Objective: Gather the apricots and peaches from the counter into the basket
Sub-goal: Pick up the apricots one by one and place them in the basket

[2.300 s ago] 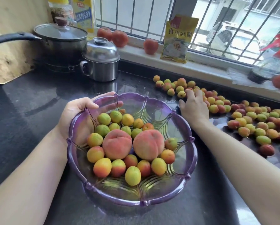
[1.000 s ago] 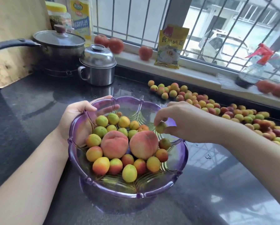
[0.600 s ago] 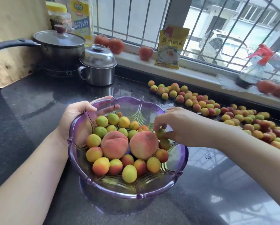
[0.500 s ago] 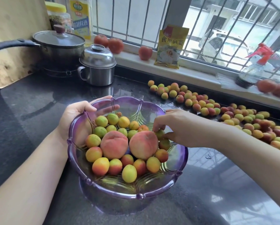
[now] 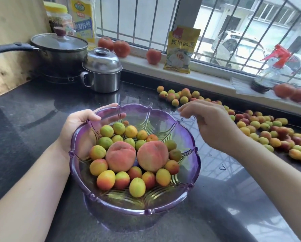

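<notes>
Basket status: left hand gripping the rim, right hand holding nothing

Basket [image 5: 190, 142], purple translucent plastic, sits on the dark worktop [image 5: 32, 119] in front of me. My left hand [image 5: 76, 126] grips its left rim, thumb on the outside edge and fingers curled inside against the wall. My right hand [image 5: 210, 123] hovers above the basket's right rim, fingers loose and spread, holding nothing; fingertips are motion-blurred.

Inside the basket: two peaches [image 5: 120, 158] side by side in the middle, small apricots [image 5: 136, 186] packed around them, front and back.

Loose apricots [image 5: 261, 128] lie scattered in a band along the worktop's far right, below the window sill [image 5: 207, 76].

Back left: lidded saucepan [image 5: 59, 49], with a steel lidded pot [image 5: 102, 72] just beside it. On the sill: tomatoes [image 5: 121, 48], yellow packet [image 5: 181, 49], spray bottle [image 5: 268, 74].
</notes>
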The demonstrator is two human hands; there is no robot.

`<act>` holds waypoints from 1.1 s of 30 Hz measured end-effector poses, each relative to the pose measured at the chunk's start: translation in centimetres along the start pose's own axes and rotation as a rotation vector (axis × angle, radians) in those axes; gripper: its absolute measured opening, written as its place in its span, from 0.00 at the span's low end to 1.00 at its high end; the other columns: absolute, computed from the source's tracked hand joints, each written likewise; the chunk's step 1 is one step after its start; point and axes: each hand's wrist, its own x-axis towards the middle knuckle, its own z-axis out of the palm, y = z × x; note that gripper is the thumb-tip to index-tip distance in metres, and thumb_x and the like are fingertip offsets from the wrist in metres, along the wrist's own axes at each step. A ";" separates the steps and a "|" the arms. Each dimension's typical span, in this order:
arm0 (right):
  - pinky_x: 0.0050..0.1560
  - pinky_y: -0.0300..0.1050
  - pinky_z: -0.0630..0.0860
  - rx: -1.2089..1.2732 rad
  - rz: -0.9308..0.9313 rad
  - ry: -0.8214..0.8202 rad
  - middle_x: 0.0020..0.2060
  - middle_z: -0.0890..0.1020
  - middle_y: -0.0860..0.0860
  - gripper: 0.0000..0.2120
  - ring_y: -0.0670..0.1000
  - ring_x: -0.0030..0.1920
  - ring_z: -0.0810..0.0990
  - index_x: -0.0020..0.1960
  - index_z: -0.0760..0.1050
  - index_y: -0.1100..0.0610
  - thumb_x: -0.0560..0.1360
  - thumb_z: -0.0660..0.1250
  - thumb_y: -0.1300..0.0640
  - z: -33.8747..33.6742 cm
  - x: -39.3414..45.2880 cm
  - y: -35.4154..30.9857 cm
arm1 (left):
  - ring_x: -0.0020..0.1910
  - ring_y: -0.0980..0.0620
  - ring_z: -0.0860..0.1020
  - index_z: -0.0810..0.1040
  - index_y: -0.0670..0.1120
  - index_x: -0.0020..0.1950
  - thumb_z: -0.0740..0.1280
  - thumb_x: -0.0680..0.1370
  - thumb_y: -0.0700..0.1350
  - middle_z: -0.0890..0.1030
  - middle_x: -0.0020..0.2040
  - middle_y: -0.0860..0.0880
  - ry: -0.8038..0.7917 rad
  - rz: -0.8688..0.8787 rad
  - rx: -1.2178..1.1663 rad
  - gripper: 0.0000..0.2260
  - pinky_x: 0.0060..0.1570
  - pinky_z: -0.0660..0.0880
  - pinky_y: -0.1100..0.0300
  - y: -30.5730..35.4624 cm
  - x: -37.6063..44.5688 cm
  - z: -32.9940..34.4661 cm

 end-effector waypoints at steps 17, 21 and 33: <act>0.53 0.59 0.73 -0.415 0.759 -0.009 0.75 0.64 0.57 0.26 0.67 0.60 0.76 0.74 0.62 0.51 0.76 0.56 0.50 7.4 0.3 11.3 | 0.73 0.34 0.75 0.72 0.43 0.81 0.47 0.84 0.45 0.77 0.74 0.37 0.018 0.001 0.006 0.28 0.78 0.64 0.36 -0.2 0.0 -0.2; 0.44 0.57 0.70 -0.429 0.702 0.121 0.64 0.67 0.59 0.20 0.68 0.48 0.78 0.68 0.66 0.54 0.77 0.59 0.54 7.7 -0.3 11.2 | 0.77 0.33 0.71 0.72 0.44 0.80 0.46 0.84 0.45 0.76 0.76 0.37 0.017 0.004 0.018 0.28 0.80 0.62 0.36 -0.1 -0.1 -0.1; 0.52 0.59 0.73 -0.375 0.693 0.183 0.56 0.76 0.63 0.11 0.68 0.53 0.77 0.59 0.74 0.61 0.83 0.59 0.55 7.6 -0.9 11.5 | 0.63 0.38 0.83 0.72 0.43 0.80 0.46 0.84 0.45 0.80 0.71 0.38 0.028 -0.004 0.005 0.27 0.70 0.72 0.40 -0.1 -0.3 0.5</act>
